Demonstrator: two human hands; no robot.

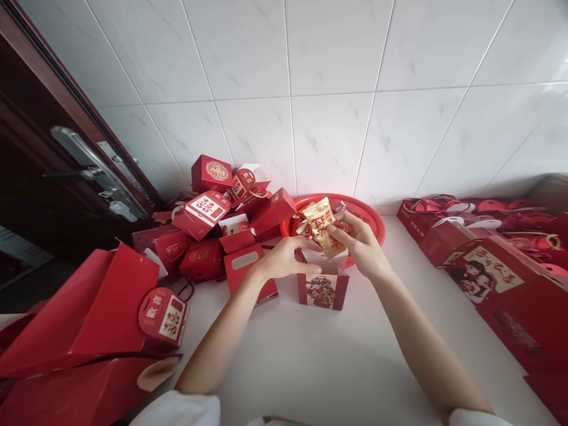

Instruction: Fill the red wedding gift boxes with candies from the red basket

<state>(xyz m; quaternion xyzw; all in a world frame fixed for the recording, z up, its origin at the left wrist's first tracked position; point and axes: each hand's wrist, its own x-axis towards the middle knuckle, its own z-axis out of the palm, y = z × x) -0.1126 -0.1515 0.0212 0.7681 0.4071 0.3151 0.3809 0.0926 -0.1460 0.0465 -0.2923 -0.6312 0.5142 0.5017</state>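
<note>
An upright red box (322, 291) with a printed picture on its front stands on the white table, its top open. My left hand (288, 258) is at the box's upper left edge, thumb and fingers closed around the rim. Above the opening, my right hand (358, 239) pinches a gold packet with red lettering (322, 228). Behind the box sits a red plastic basket (375, 222) with small wrapped pieces in it, partly hidden by my hands.
Red gift boxes (202, 214) lie heaped on the left, with larger ones (110, 302) nearer me. Filled red boxes (492, 284) line the right side. A tiled wall (328, 130) rises behind; a dark door (39, 148) stands at the left.
</note>
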